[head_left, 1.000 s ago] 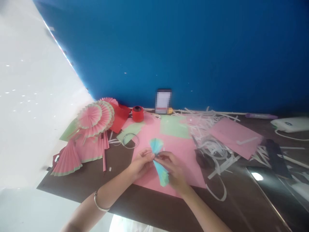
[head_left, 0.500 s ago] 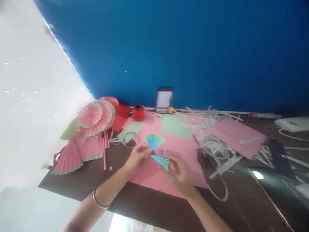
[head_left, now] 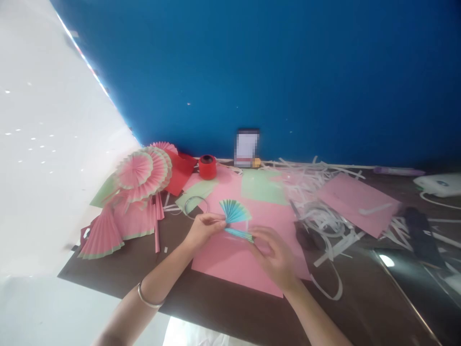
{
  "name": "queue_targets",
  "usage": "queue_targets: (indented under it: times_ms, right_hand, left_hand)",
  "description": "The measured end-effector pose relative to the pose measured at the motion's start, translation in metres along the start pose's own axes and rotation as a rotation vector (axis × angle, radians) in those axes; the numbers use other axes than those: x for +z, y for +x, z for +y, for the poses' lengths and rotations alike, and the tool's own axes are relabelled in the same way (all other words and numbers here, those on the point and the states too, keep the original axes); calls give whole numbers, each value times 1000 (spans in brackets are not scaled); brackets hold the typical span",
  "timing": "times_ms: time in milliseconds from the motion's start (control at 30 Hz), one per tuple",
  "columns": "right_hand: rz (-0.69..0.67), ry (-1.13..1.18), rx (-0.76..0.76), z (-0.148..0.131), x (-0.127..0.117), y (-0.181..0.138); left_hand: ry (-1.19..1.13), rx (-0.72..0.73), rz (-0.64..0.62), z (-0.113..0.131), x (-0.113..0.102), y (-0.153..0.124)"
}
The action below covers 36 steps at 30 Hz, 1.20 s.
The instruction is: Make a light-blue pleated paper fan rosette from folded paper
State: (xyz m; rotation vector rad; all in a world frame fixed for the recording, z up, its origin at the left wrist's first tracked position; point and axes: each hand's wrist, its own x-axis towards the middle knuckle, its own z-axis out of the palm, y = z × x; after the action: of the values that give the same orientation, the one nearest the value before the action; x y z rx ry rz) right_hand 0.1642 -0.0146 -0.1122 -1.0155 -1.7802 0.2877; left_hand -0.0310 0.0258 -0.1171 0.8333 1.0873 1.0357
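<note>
A small pleated paper fan (head_left: 234, 212), blue with a yellow-green edge, spreads out above the pink paper sheet (head_left: 230, 274). My left hand (head_left: 204, 230) pinches its narrow base between thumb and fingertips. A second blue-green pleated section (head_left: 240, 234), folded to a thin strip, runs from that base toward the right. Closed on the strip's outer end are the fingers of my right hand (head_left: 272, 252). Whether the two pleated parts are one piece I cannot tell, since my left fingers cover the point where they meet.
Pink pleated fans (head_left: 139, 175) are piled at the left beside a red tape roll (head_left: 207, 168). A metal ring (head_left: 196, 206) lies on green paper. White paper strips (head_left: 324, 221), a pink card (head_left: 360, 204) and a dark glossy device (head_left: 418, 278) occupy the right side.
The lower pleated section has gone from a partly spread wedge to a narrow strip between my hands. The upper fan has shifted slightly right and tilted.
</note>
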Motion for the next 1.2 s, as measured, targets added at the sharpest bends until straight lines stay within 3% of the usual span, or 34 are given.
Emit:
queue_targets:
  times_ms: [200,567,833,1200]
  right_hand:
    - [11,-26,-41,1,-1,1]
    - [168,-194,-73,-6,-3,6]
    - [157,-178,-65,-6,-3,5]
    - [122,-121,-37,-4,-2,4]
  left_hand:
    - [137,68,-56,-1,-3,0]
    - [210,143,-96,-1,-6,0]
    - [214,157,-141,2,-5,-2]
    - [199,166,-111,-1,-6,0]
